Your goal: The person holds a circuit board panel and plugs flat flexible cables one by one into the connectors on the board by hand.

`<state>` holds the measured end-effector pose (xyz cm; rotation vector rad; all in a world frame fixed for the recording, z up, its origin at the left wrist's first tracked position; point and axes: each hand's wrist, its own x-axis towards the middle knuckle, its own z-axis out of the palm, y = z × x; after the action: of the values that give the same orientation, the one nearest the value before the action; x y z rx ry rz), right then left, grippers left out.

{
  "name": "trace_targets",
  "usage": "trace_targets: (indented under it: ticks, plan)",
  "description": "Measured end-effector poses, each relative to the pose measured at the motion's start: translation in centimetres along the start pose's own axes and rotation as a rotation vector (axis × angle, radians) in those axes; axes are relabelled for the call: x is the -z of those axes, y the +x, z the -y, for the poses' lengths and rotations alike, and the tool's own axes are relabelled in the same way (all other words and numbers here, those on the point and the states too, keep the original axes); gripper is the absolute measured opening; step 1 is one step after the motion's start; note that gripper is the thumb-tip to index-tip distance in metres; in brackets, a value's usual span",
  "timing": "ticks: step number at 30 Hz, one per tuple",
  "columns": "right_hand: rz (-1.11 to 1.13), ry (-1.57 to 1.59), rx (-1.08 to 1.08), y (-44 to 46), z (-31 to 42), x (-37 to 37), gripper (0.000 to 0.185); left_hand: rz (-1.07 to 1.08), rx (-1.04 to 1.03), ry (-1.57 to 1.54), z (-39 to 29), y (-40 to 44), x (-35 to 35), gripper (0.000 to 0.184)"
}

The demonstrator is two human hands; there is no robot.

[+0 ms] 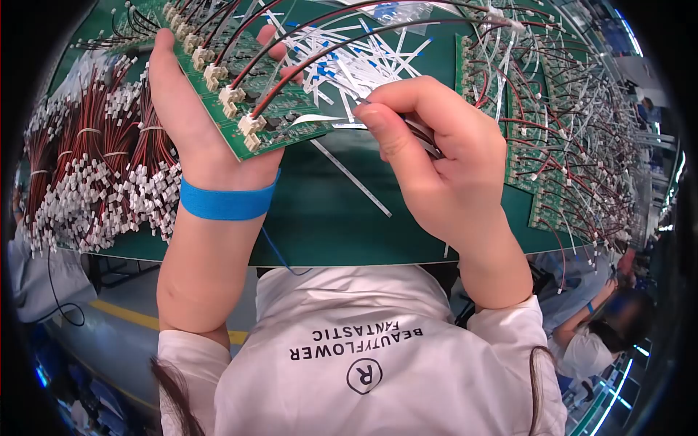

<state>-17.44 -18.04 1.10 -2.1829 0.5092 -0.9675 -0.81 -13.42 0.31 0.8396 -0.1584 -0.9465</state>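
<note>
My left hand is wrapped round a long green circuit board, thumb along one edge and fingertips at the other. Cream connectors line the board, with red and black wires plugged in and arching to the right. My right hand pinches a white flat ribbon cable between thumb and forefinger. The cable's far end lies at the board's near right corner; I cannot tell whether it is seated in a socket. Some dark wires pass beneath the right hand's curled fingers.
Loose white ribbon cables with blue ends are piled behind my hands on the green table. Bundled red and black cables with white plugs lie on the left. Wired circuit boards stand on the right. A co-worker is at lower right.
</note>
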Motion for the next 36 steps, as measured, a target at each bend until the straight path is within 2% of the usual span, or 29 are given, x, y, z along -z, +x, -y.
trace_targets:
  ticks: [1,4,5,7,9,11,14,17,18,20,21,22,24,25,26,29,30,33,36]
  plan:
    - [0.004,-0.002,0.003,0.0,0.0,0.0,0.003,-0.031,-0.015,0.016,0.0,0.0,0.0,0.062]
    - [-0.081,0.013,-0.005,0.3,0.4,0.2,0.005,0.011,0.081,-0.043,-0.1,0.4,0.7,0.06]
    - [-0.098,0.018,0.051,0.5,-0.1,0.7,0.008,0.169,0.116,-0.134,0.0,0.9,1.7,0.061]
    - [-0.149,0.09,-0.16,0.7,0.5,1.6,0.011,0.483,0.182,-0.313,0.2,2.1,4.3,0.063]
    - [-0.256,0.13,-0.263,1.0,0.0,2.0,0.015,0.501,0.162,-0.372,0.3,2.2,4.9,0.065]
    - [-0.375,-0.007,-0.264,1.3,-0.9,2.6,0.012,0.511,0.164,-0.449,0.4,2.1,4.4,0.065]
    - [-0.332,-0.237,-0.163,1.5,-2.7,2.8,0.015,0.506,0.246,-0.654,0.5,1.2,2.6,0.063]
    - [-0.162,-0.48,-0.089,1.9,-2.3,0.8,0.02,0.453,0.305,-0.723,0.0,1.0,2.3,0.066]
    - [-0.058,-0.544,-0.059,2.1,-2.7,0.6,0.027,0.629,0.269,-0.667,0.4,1.2,2.5,0.067]
    - [-0.156,-0.706,0.122,1.9,-4.2,-0.1,0.028,0.498,0.353,-0.659,0.1,1.4,2.5,0.062]
    - [-0.151,-0.756,0.109,1.8,-3.8,0.0,0.034,0.43,0.396,-0.656,0.1,1.4,2.2,0.064]
    - [-0.145,-0.806,0.097,1.6,-3.4,0.1,0.043,0.434,0.332,-0.544,0.3,0.8,1.7,0.054]
    - [-0.318,-0.91,0.172,2.2,-2.8,-0.2,0.043,0.446,0.357,-0.594,-0.2,0.1,0.9,0.056]
    - [-0.348,-0.889,0.195,2.4,-2.4,-0.1,0.041,0.453,0.369,-0.619,-0.3,0.1,0.8,0.06]
    - [-0.378,-0.867,0.218,2.5,-1.9,0.0,0.04,0.555,0.359,-0.625,0.0,0.6,1.2,0.059]
    - [-0.268,-0.553,0.23,1.0,0.5,1.1,0.033,0.6,0.394,-0.578,0.0,0.3,1.3,0.059]
    - [-0.162,-0.375,0.228,1.0,0.5,0.9,0.033,0.717,0.387,-0.584,0.3,0.0,1.5,0.058]
    - [0.085,-0.008,0.195,1.0,0.6,0.5,0.032,0.691,0.225,-0.481,1.6,-0.6,1.8,0.057]
    - [0.142,0.049,0.183,1.1,1.1,-0.1,0.031,0.672,0.192,-0.43,2.1,-1.3,1.6,0.057]
